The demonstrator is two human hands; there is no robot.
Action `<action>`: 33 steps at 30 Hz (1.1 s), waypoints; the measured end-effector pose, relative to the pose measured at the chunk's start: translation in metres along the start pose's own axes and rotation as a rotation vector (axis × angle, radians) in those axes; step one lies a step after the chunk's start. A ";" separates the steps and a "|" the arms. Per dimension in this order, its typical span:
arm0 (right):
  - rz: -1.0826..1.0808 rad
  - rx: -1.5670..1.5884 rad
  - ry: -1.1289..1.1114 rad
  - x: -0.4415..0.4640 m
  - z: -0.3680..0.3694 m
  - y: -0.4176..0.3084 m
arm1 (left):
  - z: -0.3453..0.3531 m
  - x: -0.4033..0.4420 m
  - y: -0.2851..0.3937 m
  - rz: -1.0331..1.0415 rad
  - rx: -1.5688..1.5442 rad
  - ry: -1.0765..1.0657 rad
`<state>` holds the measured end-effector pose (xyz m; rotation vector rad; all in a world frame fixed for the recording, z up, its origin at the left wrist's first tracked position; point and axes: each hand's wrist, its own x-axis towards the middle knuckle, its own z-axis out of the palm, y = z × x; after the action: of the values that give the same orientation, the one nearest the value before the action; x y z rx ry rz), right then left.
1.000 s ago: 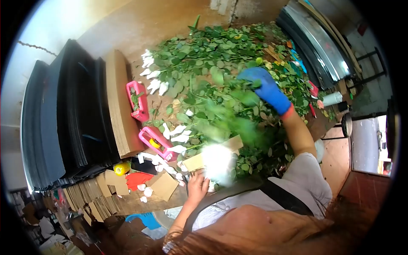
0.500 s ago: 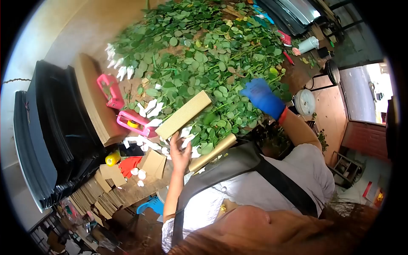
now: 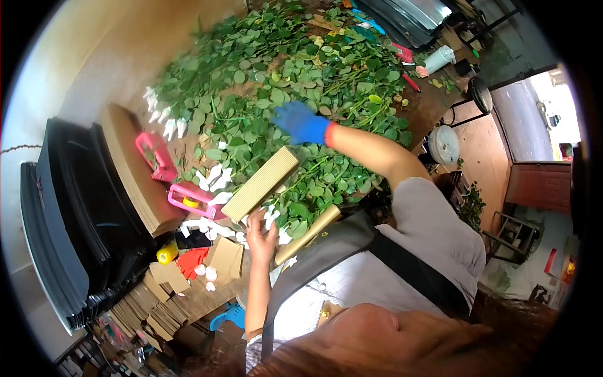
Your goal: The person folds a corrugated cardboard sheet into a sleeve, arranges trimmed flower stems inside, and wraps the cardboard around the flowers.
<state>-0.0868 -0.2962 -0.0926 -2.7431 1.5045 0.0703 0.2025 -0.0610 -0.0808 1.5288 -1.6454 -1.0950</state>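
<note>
Currently, the left hand (image 3: 260, 242) is touching the near end of a ridged cardboard strip (image 3: 262, 184), its thumb apart, though whether it is pinching I cannot tell. The blue-gloved right hand (image 3: 300, 123) is covering part of the leafy stems (image 3: 358, 94) heaped on the table (image 3: 432, 108), its grip too blurred to judge, while white flower heads (image 3: 217, 178) are lying beside a pink holder (image 3: 191, 202).

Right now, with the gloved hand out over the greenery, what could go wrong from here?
Stems could snag: the gloved right hand is over densely overlapping leafy stems, so a pull might drag neighbouring ones along.

White flower heads could bruise: they lie close to the corrugated cardboard piece, and shifting it may press them.

The bare left hand might get scratched if the stems are thorny, which I cannot make out.
</note>
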 end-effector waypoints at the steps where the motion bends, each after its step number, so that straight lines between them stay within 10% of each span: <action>1: -0.031 -0.106 0.011 0.013 0.018 -0.002 | 0.000 -0.001 0.000 -0.002 -0.004 -0.003; 6: -0.050 -0.175 -0.318 0.096 0.015 0.023 | 0.000 -0.001 0.002 -0.011 -0.040 -0.001; 11: -0.120 -0.156 0.256 0.103 -0.048 0.016 | -0.002 0.001 0.004 0.024 -0.006 0.023; 15: -0.321 -0.205 0.075 0.109 0.002 0.048 | 0.000 -0.001 -0.001 -0.059 -0.052 0.018; 23: 0.025 0.132 -0.068 0.100 -0.017 0.050 | 0.000 -0.005 -0.005 -0.054 -0.020 0.036; 27: -0.146 0.191 0.758 0.078 -0.089 0.027 | 0.002 -0.001 -0.003 -0.020 -0.010 0.059; 33: -0.144 0.118 0.266 0.053 -0.046 0.008 | 0.001 0.000 -0.004 -0.034 -0.047 0.029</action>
<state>-0.0639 -0.3466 -0.0489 -2.8422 1.3027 -0.3862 0.2031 -0.0611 -0.0850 1.5405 -1.5691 -1.1169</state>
